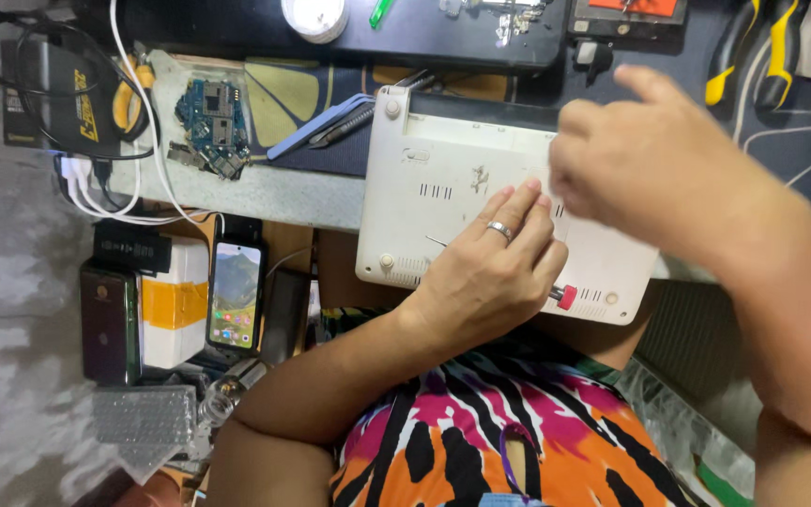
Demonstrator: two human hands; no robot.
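The white laptop (481, 188) lay bottom-up on the bench (265, 192), mid-frame. Left hand (485, 282) was pressed flat on it over a red-capped screwdriver (563, 297), grip clamped on nothing; right hand (650, 160) hovered, blurred, couldn't tell. The shell looked stiff but slick and scratch-prone, so I'd hold its edges.

Pale workbench (265, 192) with dark mat (696, 56). On it: white upturned laptop (462, 178), blue circuit board (213, 117), pliers (762, 47), white tape roll (316, 17), cables (96, 183).
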